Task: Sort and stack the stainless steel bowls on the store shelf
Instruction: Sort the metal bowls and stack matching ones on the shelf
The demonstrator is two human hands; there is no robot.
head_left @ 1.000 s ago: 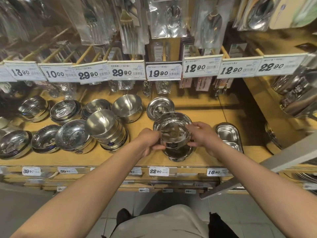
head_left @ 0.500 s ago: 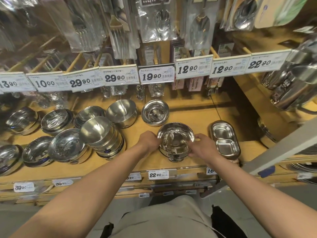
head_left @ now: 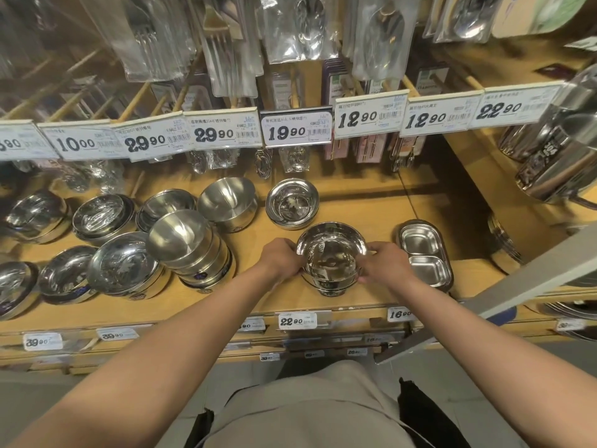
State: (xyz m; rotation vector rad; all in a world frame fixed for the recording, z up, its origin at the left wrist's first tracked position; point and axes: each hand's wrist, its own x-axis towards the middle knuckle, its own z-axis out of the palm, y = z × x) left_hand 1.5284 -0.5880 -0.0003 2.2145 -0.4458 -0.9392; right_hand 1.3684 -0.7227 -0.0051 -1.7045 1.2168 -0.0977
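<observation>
A small stack of shiny steel bowls [head_left: 331,257] stands on the wooden shelf [head_left: 361,211] near its front edge. My left hand [head_left: 280,258] grips the stack's left side and my right hand [head_left: 386,263] grips its right side, fingers curled round the rim. Just behind sits a single shallow steel bowl [head_left: 292,203]. To the left, a leaning stack of plain bowls [head_left: 190,250] stands beside a deeper bowl [head_left: 227,202] and several patterned bowl stacks [head_left: 124,266].
A two-compartment steel dish [head_left: 424,253] lies right of the held stack. Price tags [head_left: 297,130] and bagged cutlery [head_left: 232,43] hang overhead. Steel pots [head_left: 549,156] fill the right shelf, and a grey metal bar [head_left: 517,289] slants across the lower right.
Both hands have brought the bowl down onto the stack and now sit lower round its sides. The view has tilted slightly upward and left.
</observation>
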